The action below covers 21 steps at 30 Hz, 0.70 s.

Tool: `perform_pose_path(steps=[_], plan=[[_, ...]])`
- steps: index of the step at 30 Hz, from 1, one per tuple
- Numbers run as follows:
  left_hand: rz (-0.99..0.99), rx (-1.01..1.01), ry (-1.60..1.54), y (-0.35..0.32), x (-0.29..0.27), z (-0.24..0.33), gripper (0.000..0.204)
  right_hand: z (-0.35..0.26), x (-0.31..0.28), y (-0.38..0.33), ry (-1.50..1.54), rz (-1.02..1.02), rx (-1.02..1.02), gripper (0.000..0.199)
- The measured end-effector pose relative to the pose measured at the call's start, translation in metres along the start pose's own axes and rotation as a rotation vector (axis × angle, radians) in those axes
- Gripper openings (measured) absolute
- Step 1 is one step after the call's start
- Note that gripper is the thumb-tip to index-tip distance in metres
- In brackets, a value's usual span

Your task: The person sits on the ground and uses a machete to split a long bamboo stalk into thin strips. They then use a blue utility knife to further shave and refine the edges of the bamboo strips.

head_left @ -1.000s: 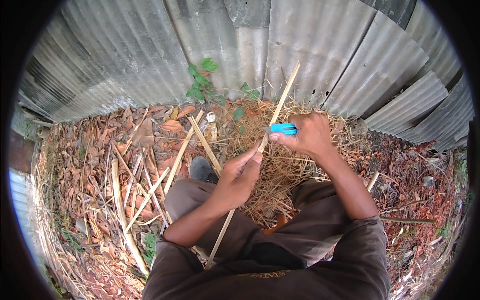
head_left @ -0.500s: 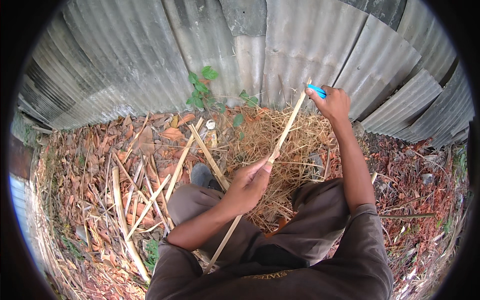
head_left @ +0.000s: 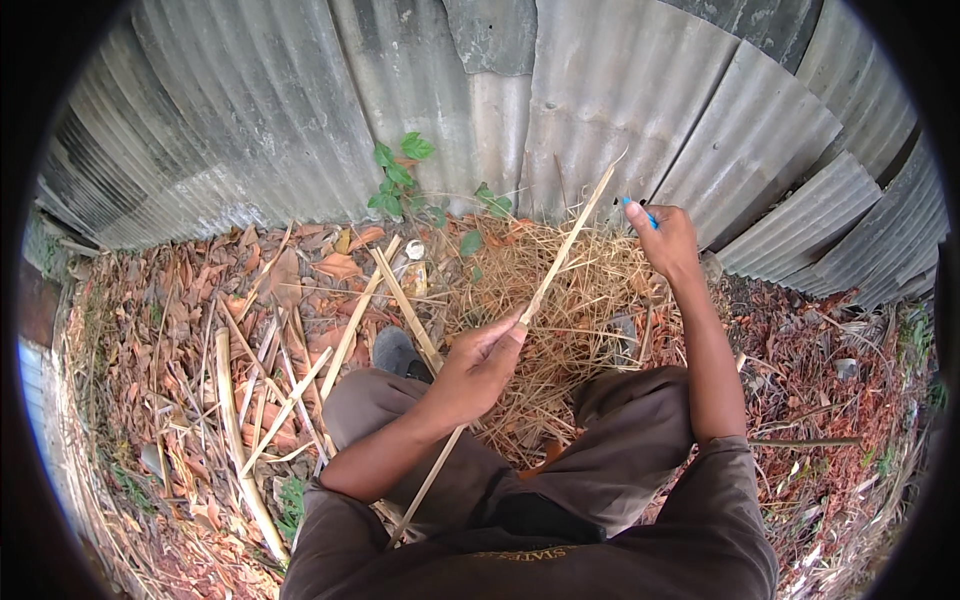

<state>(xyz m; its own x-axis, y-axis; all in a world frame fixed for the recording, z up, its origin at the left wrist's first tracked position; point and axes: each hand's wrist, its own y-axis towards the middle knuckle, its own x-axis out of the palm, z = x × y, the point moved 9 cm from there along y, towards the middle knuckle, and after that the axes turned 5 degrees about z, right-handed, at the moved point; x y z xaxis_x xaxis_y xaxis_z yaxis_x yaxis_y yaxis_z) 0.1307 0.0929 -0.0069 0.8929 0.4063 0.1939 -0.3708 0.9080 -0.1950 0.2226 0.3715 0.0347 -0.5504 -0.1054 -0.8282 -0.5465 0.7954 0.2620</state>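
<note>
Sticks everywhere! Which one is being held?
The long, thin stick in the left hand, its far tip pointing up toward the metal wall. The other sticks are in no hand.

Pale tan strip (head_left: pixel 570 243), bright blue cutter (head_left: pixel 652 219), brown trousers (head_left: pixel 635 425), grey ridge-striped sheets (head_left: pixel 620 110)

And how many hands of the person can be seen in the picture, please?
2. The left hand is near the middle, around the pale strip; the right hand is higher and further right, holding a blue tool.
</note>
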Motion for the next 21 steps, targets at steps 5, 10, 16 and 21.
perform_pose_path(steps=[5,10,16,21], plan=[[0.049,0.047,-0.001,-0.002,-0.004,0.017,0.044,-0.072,0.021,-0.038,-0.013,-0.095,-0.257,0.075],[0.033,0.061,0.071,0.000,0.003,0.016,0.044,-0.075,0.010,-0.032,-0.032,0.054,-0.320,0.076],[0.021,0.069,0.079,-0.004,0.002,0.019,0.045,-0.069,0.008,-0.016,-0.085,0.100,-0.236,0.076],[0.009,0.032,0.038,-0.014,0.001,0.017,0.046,-0.087,0.002,-0.037,-0.039,0.096,-0.357,0.071]])
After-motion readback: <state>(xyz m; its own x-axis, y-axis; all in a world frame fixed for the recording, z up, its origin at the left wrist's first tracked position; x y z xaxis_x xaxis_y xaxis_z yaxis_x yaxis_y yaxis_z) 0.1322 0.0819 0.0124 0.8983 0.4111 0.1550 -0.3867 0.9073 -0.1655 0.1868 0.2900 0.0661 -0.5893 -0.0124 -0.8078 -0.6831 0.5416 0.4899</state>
